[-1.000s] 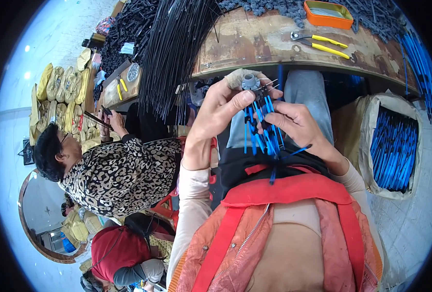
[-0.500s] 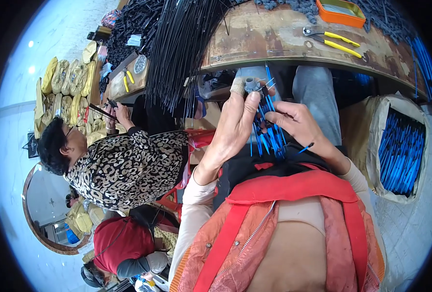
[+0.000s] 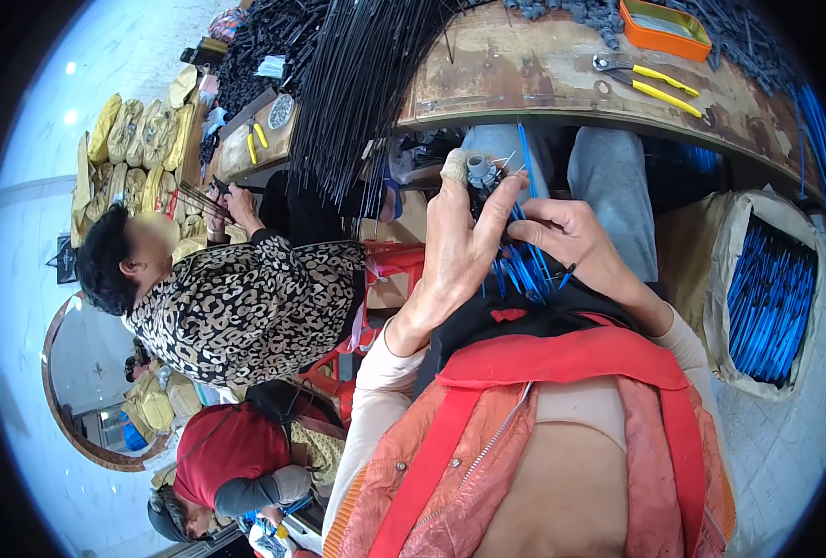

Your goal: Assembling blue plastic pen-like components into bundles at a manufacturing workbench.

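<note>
My left hand (image 3: 455,242) is closed round a small grey plastic hub (image 3: 479,169) with blue umbrella ribs attached. A tan wrap covers the tip of one of its fingers. The blue ribs (image 3: 522,272), with black joints, hang down from the hub over my lap, and thin metal wires stick out beside it. Close on the right, my right hand (image 3: 575,244) pinches a blue rib among them, thumb and fingers together. A black end piece (image 3: 567,276) shows below that hand. My left hand hides where the ribs meet the hub.
On the worn wooden table (image 3: 524,79) lie yellow-handled pliers (image 3: 664,91), an orange tin (image 3: 662,33) and grey plastic parts. Black rods (image 3: 334,112) overhang its left side. An open sack (image 3: 715,307) of blue ribs stands at my right. A co-worker (image 3: 255,307) handles dark rods at left.
The view has shifted slightly. My left thumb has moved right, off the hub. A blue rib now stands up higher between my hands, and the black end piece has moved slightly left.
</note>
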Demonstrator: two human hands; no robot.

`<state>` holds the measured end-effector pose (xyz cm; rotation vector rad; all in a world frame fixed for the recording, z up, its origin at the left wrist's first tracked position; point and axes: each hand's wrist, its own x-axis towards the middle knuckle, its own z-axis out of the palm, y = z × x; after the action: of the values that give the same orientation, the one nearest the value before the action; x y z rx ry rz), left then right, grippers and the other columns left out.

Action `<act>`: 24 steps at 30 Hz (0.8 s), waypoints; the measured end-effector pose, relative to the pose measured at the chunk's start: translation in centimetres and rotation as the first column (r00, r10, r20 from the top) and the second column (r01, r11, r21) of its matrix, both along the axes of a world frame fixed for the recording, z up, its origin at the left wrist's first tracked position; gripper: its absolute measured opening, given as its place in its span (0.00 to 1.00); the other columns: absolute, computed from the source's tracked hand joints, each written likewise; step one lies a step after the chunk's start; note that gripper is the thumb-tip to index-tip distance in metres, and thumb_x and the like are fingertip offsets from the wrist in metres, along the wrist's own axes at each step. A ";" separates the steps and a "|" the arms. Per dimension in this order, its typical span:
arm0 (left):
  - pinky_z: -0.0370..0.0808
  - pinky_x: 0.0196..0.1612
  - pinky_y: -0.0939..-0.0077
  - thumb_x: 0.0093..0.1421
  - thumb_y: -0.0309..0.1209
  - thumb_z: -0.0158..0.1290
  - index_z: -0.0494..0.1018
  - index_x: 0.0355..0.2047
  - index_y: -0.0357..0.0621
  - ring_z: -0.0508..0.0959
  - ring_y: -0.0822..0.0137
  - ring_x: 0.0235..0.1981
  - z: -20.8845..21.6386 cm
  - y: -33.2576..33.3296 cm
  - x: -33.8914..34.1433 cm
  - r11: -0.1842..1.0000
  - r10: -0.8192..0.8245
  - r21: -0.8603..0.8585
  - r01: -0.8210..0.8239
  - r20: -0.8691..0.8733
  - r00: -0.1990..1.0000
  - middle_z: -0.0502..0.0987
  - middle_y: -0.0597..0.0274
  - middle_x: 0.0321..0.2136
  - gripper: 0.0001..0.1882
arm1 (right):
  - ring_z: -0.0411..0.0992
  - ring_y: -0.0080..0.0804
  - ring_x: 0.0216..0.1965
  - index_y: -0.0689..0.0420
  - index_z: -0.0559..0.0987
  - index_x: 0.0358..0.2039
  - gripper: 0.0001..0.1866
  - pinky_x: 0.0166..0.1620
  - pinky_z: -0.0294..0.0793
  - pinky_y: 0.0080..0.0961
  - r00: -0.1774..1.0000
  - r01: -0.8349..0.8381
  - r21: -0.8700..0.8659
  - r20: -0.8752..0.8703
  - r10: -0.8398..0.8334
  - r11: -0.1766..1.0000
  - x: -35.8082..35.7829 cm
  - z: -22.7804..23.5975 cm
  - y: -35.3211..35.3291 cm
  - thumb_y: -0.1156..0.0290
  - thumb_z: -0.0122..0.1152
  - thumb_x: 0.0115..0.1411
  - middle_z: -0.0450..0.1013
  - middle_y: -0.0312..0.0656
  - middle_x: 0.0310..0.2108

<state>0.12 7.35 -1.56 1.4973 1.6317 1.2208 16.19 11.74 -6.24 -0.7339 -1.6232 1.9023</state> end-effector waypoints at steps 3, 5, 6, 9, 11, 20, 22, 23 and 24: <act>0.75 0.36 0.73 0.64 0.30 0.53 0.65 0.42 0.35 0.80 0.67 0.32 -0.3 -0.7 -0.3 0.999 0.011 0.032 -0.015 0.137 0.991 0.80 0.53 0.31 0.12 | 0.71 0.16 0.32 0.65 0.80 0.39 0.11 0.36 0.72 0.19 0.995 0.043 -0.037 -0.086 -0.046 0.998 -1.1 -0.6 -0.9 0.69 0.61 0.61 0.76 0.39 0.28; 0.75 0.39 0.73 0.65 0.30 0.52 0.65 0.42 0.35 0.80 0.67 0.35 -0.4 -1.2 -1.0 0.999 0.027 0.042 -0.035 0.183 0.983 0.80 0.53 0.33 0.11 | 0.72 0.16 0.33 0.65 0.80 0.40 0.11 0.38 0.73 0.20 0.979 0.070 -0.113 -0.182 -0.090 0.991 -1.9 -0.7 -1.8 0.70 0.61 0.61 0.77 0.40 0.29; 0.75 0.42 0.73 0.65 0.29 0.51 0.65 0.42 0.36 0.80 0.67 0.38 -0.4 -1.6 -1.4 0.998 0.022 0.055 -0.036 0.229 0.973 0.81 0.53 0.35 0.11 | 0.72 0.17 0.33 0.66 0.79 0.40 0.10 0.37 0.72 0.20 0.973 0.101 -0.112 -0.194 -0.122 0.988 -2.2 -0.6 -2.2 0.73 0.60 0.62 0.77 0.39 0.28; 0.72 0.51 0.71 0.66 0.27 0.49 0.63 0.44 0.36 0.77 0.65 0.46 0.3 -3.2 -2.5 1.000 0.027 0.002 -0.028 0.269 0.963 0.79 0.51 0.41 0.10 | 0.72 0.19 0.31 0.67 0.78 0.41 0.09 0.35 0.72 0.21 0.986 0.099 0.087 -0.141 -0.086 0.991 -2.8 -0.7 -2.2 0.75 0.59 0.62 0.76 0.40 0.27; 0.71 0.56 0.64 0.67 0.29 0.49 0.61 0.47 0.36 0.74 0.55 0.54 0.4 -4.2 -3.5 0.999 0.004 -0.040 0.009 0.295 0.955 0.75 0.45 0.46 0.13 | 0.73 0.20 0.29 0.65 0.78 0.43 0.10 0.35 0.73 0.22 0.996 0.063 0.280 -0.074 -0.043 0.958 -3.3 -0.8 -2.2 0.75 0.59 0.62 0.77 0.43 0.27; 0.70 0.53 0.72 0.63 0.26 0.54 0.60 0.48 0.39 0.74 0.69 0.46 1.5 -4.9 -4.4 0.986 0.059 -0.165 0.008 0.398 0.915 0.75 0.54 0.44 0.18 | 0.73 0.44 0.24 0.62 0.78 0.42 0.09 0.31 0.71 0.28 0.999 0.050 0.495 -0.032 -0.039 0.868 -4.6 -0.4 -1.9 0.75 0.56 0.63 0.74 0.53 0.26; 0.71 0.52 0.73 0.63 0.28 0.55 0.61 0.48 0.38 0.74 0.70 0.46 2.2 -4.5 -4.7 0.974 0.021 -0.217 0.063 0.365 0.931 0.75 0.54 0.43 0.18 | 0.73 0.43 0.24 0.62 0.77 0.42 0.08 0.30 0.71 0.29 1.000 0.022 0.471 -0.025 -0.011 0.882 -4.6 -0.3 -1.6 0.75 0.56 0.63 0.72 0.54 0.25; 0.71 0.52 0.72 0.63 0.30 0.56 0.62 0.47 0.37 0.74 0.69 0.46 1.8 -4.2 -5.0 0.974 -0.011 -0.205 0.095 0.374 0.927 0.76 0.53 0.43 0.17 | 0.73 0.43 0.24 0.62 0.77 0.42 0.08 0.30 0.71 0.29 1.000 0.027 0.470 -0.020 -0.020 0.882 -4.5 -0.2 -1.3 0.75 0.56 0.63 0.72 0.54 0.25; 0.71 0.52 0.72 0.63 0.30 0.56 0.62 0.47 0.37 0.74 0.69 0.46 1.6 -3.8 -5.3 0.973 -0.019 -0.206 0.105 0.380 0.925 0.76 0.53 0.43 0.17 | 0.72 0.45 0.23 0.63 0.77 0.41 0.08 0.30 0.71 0.30 1.000 0.006 0.461 0.003 -0.008 0.887 -4.4 -0.1 -1.1 0.75 0.55 0.63 0.71 0.55 0.24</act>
<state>-5.16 3.51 -0.01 1.0883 1.3981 1.1615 11.74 10.67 -6.33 -0.5376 -1.9694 1.4168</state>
